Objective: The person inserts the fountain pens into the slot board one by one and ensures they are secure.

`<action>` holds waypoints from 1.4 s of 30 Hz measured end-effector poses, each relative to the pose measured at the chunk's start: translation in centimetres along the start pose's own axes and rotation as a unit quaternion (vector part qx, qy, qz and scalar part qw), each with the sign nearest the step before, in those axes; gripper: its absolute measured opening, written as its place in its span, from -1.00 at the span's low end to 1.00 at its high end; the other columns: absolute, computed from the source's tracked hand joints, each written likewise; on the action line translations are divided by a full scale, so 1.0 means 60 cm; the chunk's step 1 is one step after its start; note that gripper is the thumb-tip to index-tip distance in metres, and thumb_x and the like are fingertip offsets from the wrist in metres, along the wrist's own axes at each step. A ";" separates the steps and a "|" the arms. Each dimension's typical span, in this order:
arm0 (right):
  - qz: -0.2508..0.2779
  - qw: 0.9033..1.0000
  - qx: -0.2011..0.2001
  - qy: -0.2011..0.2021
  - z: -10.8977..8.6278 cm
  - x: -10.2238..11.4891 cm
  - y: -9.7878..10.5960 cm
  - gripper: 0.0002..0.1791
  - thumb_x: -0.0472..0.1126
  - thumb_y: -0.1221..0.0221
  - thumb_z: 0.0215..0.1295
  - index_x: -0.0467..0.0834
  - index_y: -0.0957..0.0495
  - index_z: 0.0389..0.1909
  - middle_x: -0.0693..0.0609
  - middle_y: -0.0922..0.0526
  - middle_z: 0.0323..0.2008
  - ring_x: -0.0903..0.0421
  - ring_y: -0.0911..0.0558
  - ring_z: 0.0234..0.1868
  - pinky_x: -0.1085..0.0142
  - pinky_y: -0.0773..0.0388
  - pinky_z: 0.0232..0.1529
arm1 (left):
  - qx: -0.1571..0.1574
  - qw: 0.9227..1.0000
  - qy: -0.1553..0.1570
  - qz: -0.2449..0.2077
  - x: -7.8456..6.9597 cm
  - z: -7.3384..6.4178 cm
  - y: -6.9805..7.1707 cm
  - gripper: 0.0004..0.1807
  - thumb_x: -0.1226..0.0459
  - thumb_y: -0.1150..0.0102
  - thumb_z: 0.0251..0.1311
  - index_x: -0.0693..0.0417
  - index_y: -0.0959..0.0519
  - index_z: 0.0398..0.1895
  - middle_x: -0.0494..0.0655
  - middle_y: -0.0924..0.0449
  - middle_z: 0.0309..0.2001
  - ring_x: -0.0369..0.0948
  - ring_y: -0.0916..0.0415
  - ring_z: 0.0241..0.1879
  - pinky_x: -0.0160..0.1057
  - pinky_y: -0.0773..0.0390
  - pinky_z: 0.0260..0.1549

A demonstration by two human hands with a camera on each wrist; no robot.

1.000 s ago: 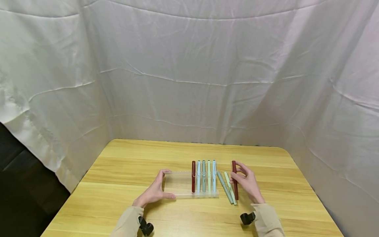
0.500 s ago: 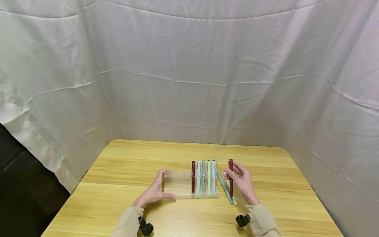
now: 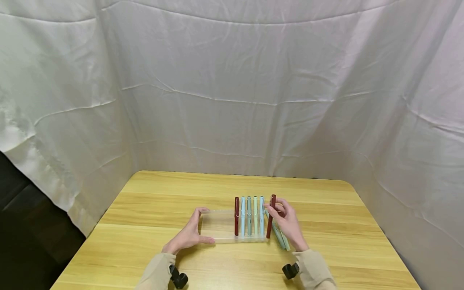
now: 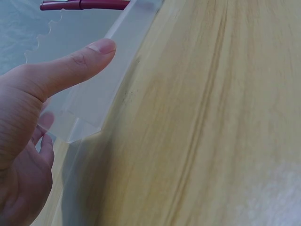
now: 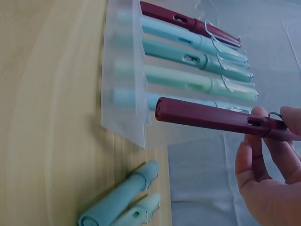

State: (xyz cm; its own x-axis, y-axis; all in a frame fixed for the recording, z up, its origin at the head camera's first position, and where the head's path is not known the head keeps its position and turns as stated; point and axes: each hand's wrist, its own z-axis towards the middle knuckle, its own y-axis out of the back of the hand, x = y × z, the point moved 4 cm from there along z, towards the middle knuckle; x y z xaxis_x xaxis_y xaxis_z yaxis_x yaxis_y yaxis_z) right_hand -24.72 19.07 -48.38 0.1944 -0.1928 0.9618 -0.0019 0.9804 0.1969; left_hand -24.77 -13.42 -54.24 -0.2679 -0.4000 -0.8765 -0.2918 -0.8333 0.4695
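Note:
My left hand [image 3: 187, 234] grips the left end of a clear plastic pen stand [image 3: 219, 224], thumb [image 4: 89, 59] along the front lip and fingers behind it. Capped pens with metal clips stand side by side in its right part: a dark red pen [image 3: 237, 217], a light blue pen [image 3: 243, 217], a grey-green pen [image 3: 249, 221], a pale green pen [image 3: 255, 219] and another light blue pen [image 3: 262, 221]. Between thumb and fingers my right hand [image 3: 290, 226] pinches a second dark red pen [image 5: 207, 117], cap end up, at the stand's right end.
Two loose pens, a grey-green one [image 5: 117, 200] and a pale green one [image 5: 141, 209], lie on the wooden table [image 3: 232, 266] just right of the stand, partly behind my right hand. Pale curtains [image 3: 232, 100] enclose the table's back and sides.
My right hand has carried the dark red pen leftward, from above the loose pens to the stand's right end. My left hand and the stand have stayed put.

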 end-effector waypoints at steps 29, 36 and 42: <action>0.006 1.000 0.005 0.004 0.000 0.027 -0.063 -0.62 -0.38 -0.25 0.30 -0.36 -0.53 0.12 -0.30 -0.67 -0.06 0.26 -0.62 -0.16 0.54 -0.63 -0.04 | -0.003 1.000 0.010 0.001 0.002 0.000 0.000 0.14 0.18 -0.69 -0.28 0.10 -0.15 0.39 0.19 -0.17 0.45 0.23 0.06 0.56 0.35 0.05 0.53; -0.011 1.000 0.001 0.014 0.002 0.033 -0.075 -0.61 -0.36 -0.28 0.29 -0.32 -0.54 0.12 -0.25 -0.69 -0.10 0.28 -0.62 -0.20 0.55 -0.64 -0.08 | -0.003 1.000 0.010 0.001 0.002 0.000 0.000 0.13 0.18 -0.69 -0.27 0.11 -0.16 0.38 0.20 -0.18 0.44 0.23 0.05 0.56 0.35 0.05 0.53; -0.013 1.000 -0.001 0.025 0.002 0.037 -0.084 -0.57 -0.35 -0.32 0.24 -0.29 -0.54 0.14 -0.23 -0.70 -0.11 0.19 -0.67 -0.18 0.53 -0.67 -0.07 | -0.003 1.000 0.009 0.004 0.003 0.000 0.001 0.12 0.17 -0.68 -0.26 0.11 -0.15 0.38 0.19 -0.18 0.44 0.23 0.03 0.55 0.35 0.01 0.52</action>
State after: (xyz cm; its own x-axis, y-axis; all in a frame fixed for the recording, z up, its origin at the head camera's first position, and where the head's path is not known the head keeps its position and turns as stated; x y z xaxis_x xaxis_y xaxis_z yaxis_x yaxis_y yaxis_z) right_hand -24.37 13.72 -47.18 0.2422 -0.2163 0.9458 0.0067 0.9752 0.2213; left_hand -24.82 -13.54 -54.40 -0.2527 -0.4132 -0.8749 -0.2844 -0.8326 0.4753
